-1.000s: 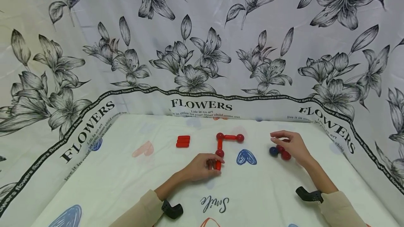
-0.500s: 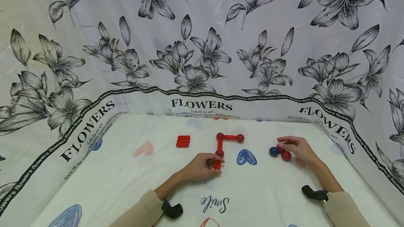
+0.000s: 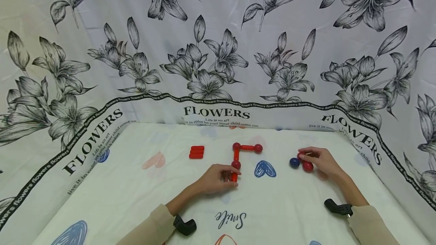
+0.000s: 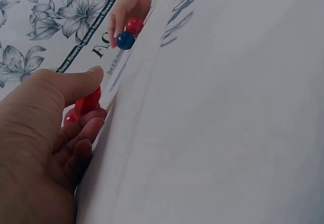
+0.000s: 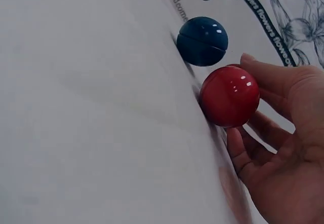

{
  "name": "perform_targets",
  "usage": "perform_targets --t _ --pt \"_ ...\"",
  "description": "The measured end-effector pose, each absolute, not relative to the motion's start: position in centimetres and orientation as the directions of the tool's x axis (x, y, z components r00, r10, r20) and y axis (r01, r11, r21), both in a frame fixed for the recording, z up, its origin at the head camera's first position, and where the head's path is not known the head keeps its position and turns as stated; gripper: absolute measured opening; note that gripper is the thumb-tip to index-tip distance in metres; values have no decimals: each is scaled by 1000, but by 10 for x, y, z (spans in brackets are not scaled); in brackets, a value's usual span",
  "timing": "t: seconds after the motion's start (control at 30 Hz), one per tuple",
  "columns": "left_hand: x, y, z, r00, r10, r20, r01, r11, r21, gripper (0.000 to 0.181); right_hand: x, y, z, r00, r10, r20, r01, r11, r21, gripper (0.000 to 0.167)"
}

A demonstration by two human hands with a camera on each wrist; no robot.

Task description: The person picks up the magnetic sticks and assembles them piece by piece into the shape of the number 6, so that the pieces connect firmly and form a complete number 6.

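Note:
My left hand (image 3: 214, 179) pinches a red rod (image 3: 234, 177) between thumb and fingers. The rod lies at the near end of a red ball-and-rod chain, against a red ball (image 3: 236, 164). From there another rod (image 3: 236, 155) runs away to a corner ball (image 3: 236, 146), and a sideways rod (image 3: 247, 148) leads to an end ball (image 3: 258, 148). On the right, my right hand (image 3: 320, 160) grips the rear red ball (image 3: 300, 155), mostly covered by its fingers. Beside it sit a blue ball (image 3: 294, 163) and a nearer red ball (image 5: 230, 96).
Several short red rods (image 3: 196, 152) lie side by side left of the chain. A white printed cloth (image 3: 272, 203) covers the table, and a flower-patterned curtain (image 3: 218, 63) rises behind it. Each wrist wears a black camera mount (image 3: 185, 225).
My right hand has shifted right and slightly nearer, its thumb and fingers closing on the rear red ball. The left hand stays on its rod, and the chain keeps its shape.

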State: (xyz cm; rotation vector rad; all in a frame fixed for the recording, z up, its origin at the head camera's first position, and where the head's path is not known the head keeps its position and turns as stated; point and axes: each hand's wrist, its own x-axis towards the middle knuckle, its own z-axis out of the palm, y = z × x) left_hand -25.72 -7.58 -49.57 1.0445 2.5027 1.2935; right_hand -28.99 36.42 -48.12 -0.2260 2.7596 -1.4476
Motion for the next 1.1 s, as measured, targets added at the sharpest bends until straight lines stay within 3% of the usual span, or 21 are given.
perform_targets --t 0.43,0.8,1.1 --pt "-256 -77 -492 -765 624 161 461 356 813 31 -284 352 -456 -998 -50 38 -58 516 -855 57" --pt "-257 -74 -492 -770 624 130 412 332 848 24 -280 328 -444 -997 -75 30 -59 434 -899 55" --pt "-257 -76 -493 -767 628 132 438 361 823 25 -277 303 -442 -990 -115 81 -125 456 -881 51"
